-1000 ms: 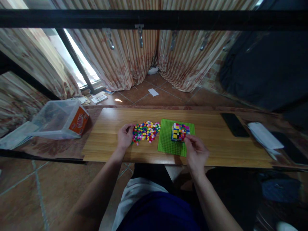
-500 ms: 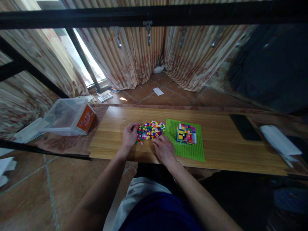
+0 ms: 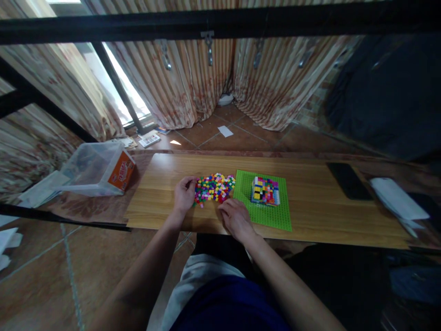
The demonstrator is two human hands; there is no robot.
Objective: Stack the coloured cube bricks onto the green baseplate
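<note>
A loose heap of small coloured building bricks lies on the wooden board between my hands. My left hand rests at the heap's left edge, thumb and fingertips drawn together; anything between them is too small to make out. At the near right side of the heap is my right hand, its fingers curled and pressed together, the tips partly hidden. To its right lies a green studded baseplate. A block built of multicoloured bricks stands on the baseplate, untouched by either hand.
A clear plastic bin with an orange label stands left of the wooden board. Toward the right end lie a dark phone-like slab and a white packet. A black metal bar crosses above, hung with clips.
My right hand has drawn slightly back toward me, away from the heap's near edge. My left hand keeps its place beside the bricks. The whole view has shifted a little.
</note>
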